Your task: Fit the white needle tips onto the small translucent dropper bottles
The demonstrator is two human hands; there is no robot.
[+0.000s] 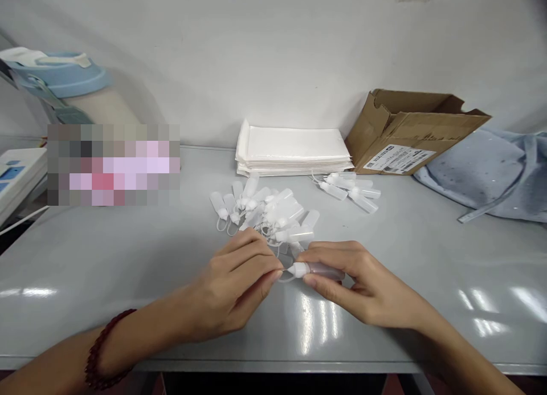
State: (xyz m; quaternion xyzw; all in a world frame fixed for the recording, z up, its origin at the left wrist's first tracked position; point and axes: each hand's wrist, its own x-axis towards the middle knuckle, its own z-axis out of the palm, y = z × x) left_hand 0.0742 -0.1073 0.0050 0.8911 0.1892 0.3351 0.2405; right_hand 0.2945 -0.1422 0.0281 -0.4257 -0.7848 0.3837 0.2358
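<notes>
My right hand [356, 278] is closed around a small translucent squeeze bottle [325, 271], which lies sideways with its white nozzle toward the left. At that nozzle's thin tip, my left hand [243, 278] pinches thumb and forefinger together; what sits between them is hidden. A thin white strap loops from the bottle's collar toward the left fingertips. Just beyond both hands lies a loose pile of similar bottles [282, 208], several with strap loops showing. A smaller group of these bottles [361, 201] rests farther right, in front of the cardboard box.
A stack of white envelopes [294, 144] lies against the wall. Beside it stands an open cardboard box [397, 138], with light blue fabric [482, 172] to its right. At the left are a blue-lidded tumbler [77, 78], a blurred-out patch and a white device [19, 172].
</notes>
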